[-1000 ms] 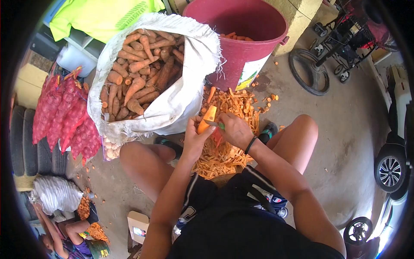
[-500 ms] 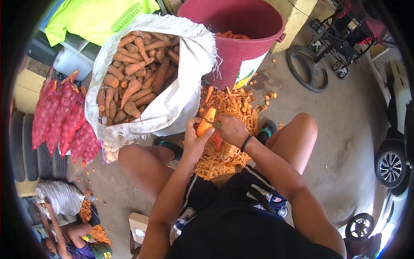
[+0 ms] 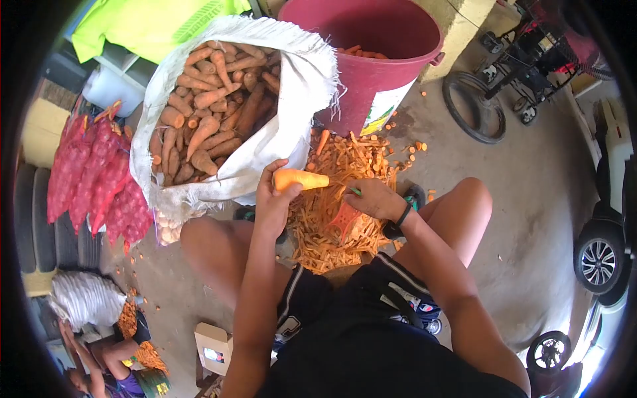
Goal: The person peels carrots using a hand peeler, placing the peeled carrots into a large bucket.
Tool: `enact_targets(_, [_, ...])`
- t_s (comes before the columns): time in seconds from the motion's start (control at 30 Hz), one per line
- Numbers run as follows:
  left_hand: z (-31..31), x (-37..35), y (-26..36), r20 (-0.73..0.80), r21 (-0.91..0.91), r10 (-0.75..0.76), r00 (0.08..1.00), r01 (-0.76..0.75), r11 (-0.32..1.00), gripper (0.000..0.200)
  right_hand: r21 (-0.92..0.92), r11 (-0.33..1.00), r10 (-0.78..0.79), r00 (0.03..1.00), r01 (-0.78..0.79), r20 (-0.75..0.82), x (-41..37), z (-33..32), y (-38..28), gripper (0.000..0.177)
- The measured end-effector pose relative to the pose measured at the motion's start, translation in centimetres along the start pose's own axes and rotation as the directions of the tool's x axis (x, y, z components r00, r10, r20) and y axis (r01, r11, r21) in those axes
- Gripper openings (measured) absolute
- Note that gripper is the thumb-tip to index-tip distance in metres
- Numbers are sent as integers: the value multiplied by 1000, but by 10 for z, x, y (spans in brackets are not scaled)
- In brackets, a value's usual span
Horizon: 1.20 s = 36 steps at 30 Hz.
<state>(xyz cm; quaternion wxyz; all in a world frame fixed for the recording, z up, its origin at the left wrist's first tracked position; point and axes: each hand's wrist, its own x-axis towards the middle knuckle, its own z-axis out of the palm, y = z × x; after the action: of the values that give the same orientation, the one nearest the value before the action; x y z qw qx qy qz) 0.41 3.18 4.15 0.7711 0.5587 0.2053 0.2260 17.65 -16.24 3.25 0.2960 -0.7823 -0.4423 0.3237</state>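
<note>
My left hand (image 3: 271, 202) is wrapped round the thick end of a peeled carrot (image 3: 302, 179), whose narrow end points right. Just right of that tip, my right hand (image 3: 377, 199) is closed on a small green-handled tool (image 3: 356, 191); its working end is hidden. The tool is apart from the carrot. Below both hands a heap of carrot peelings (image 3: 315, 242) covers the floor between my feet, with a piece of red-orange netting (image 3: 344, 219) on it. A white woven sack (image 3: 295, 126) full of unpeeled carrots (image 3: 215, 99) stands open to the front left.
A dark red tub (image 3: 348, 86) with carrots inside stands ahead, beyond the peelings. Red mesh bags of onions (image 3: 93, 172) sit left, near stacked tyres (image 3: 43, 219). A loose tyre (image 3: 472, 106) and a stroller frame lie right. Another person (image 3: 109, 365) works at lower left.
The carrot has swung from nearly upright to lying sideways, tip to the right. My right hand has moved right and slightly down, drawing the tool off the carrot.
</note>
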Motion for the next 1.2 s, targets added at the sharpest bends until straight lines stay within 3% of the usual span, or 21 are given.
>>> enact_targets(0.07, [-19,11,-21,-38,-291,-49,998,36,956,50,13,1000,7,1000,-7,11,1,0,-1,33])
enact_targets(0.1, [-21,12,-15,9,-308,6,1000,-3,952,45,-18,1000,-5,1000,5,-5,3,-2,2,33])
enact_targets(0.2, [-5,4,-13,44,-640,-37,998,57,766,40,-77,997,2,999,-5,-46,2,1,15,33])
enact_targets(0.3, [13,-5,-19,63,-395,-108,992,124,910,38,-124,992,5,997,-15,-78,7,-3,14,32])
enact_targets(0.37, [14,-7,-23,115,-61,-95,989,102,993,37,-130,991,21,988,-42,-156,3,-2,4,29])
enact_targets(0.47, [19,-13,-22,150,248,-125,981,84,965,35,-88,996,-15,962,-10,-274,-5,-1,-13,24])
enact_targets(0.57, [28,-15,-18,189,341,-82,979,13,940,36,-102,989,-134,940,107,-314,-8,11,-17,22])
enact_targets(0.7, [31,-13,-22,252,457,-15,968,-105,883,31,-159,977,-184,932,140,-312,-8,22,-24,24])
enact_targets(0.97, [37,-16,-16,256,493,-105,961,-37,869,29,-190,971,-197,938,146,-284,-9,23,-26,24])
enact_targets(1.07, [35,-19,-14,288,509,-143,947,-25,860,27,-258,953,135,985,-160,-112,13,26,-6,28])
enact_targets(1.1, [37,-20,-14,305,513,-153,940,-27,858,26,-411,899,192,979,-151,61,25,18,19,33])
enact_targets(1.17, [39,-22,-14,313,473,-251,916,79,878,31,-487,829,378,918,-276,123,43,37,89,31])
enact_targets(1.2, [36,-23,-14,307,455,-303,902,140,879,33,-468,834,411,894,-291,178,44,35,86,31])
